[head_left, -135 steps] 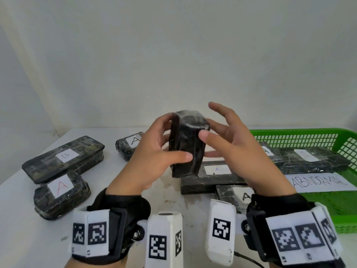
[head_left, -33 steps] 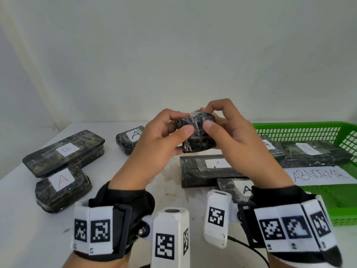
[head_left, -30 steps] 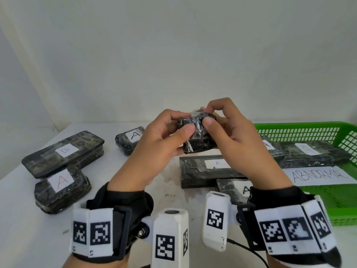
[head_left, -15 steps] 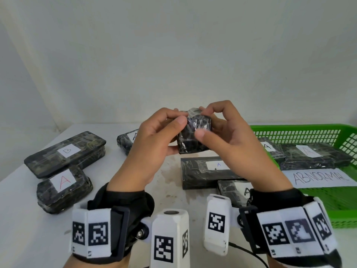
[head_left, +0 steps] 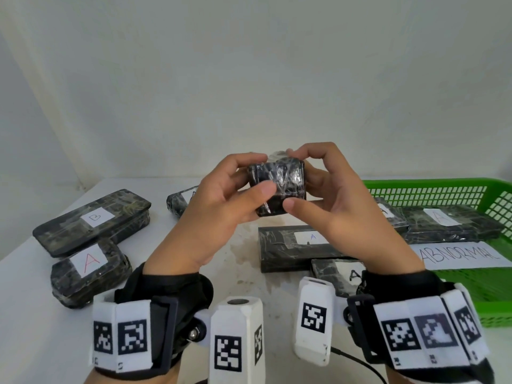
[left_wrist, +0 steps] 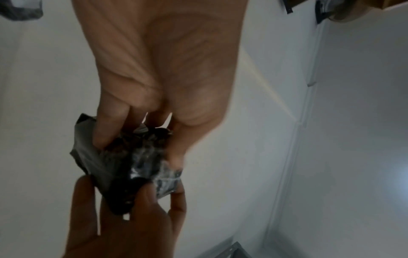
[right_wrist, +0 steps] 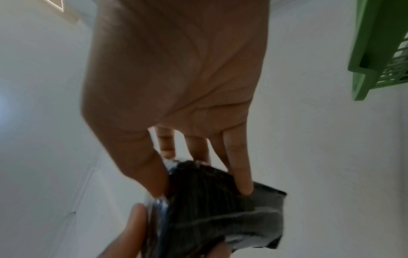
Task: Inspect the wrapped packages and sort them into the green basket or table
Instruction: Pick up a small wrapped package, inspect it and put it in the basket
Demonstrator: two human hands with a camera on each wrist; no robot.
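Small black film-wrapped package point(head_left: 277, 187) is up in the air between both my hands, above the table point(head_left: 25, 314), roughly level with the green basket point(head_left: 432, 187) rim off to my right; my left hand point(head_left: 221, 206) grips its left side, thumb across the front face, fingers curled behind; my right hand point(head_left: 329, 200) pinches the right side, thumb low on the front edge, fingertips over the top; so both hands are clenched round it, none free; judging by the glossy crinkled film it's probably slick and a bit loose, the block inside looks stiff and light enough for fingertips; best hold is on the flat side faces, not on the loose film flap at the top; no label showing on the face toward me, so I can't tell its letter; other packages lie on the table, B package point(head_left: 94, 218) and A package point(head_left: 88, 266) to the left, more with A labels near and inside the basket by the ABNORMAL sign point(head_left: 460, 254).
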